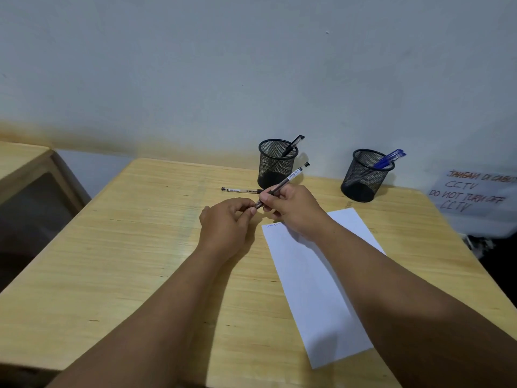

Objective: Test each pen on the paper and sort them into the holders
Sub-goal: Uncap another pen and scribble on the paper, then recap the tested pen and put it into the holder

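Gripping pen, both hands, prob. capped.

The tip of the held pen is hidden between the fingers of both hands. Blue writing at the paper top corner is too small to read. The sign is cut by the right edge.

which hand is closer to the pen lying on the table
Right. The right hand sits just beside that pen's near end; the left hand is a bit farther, below it.
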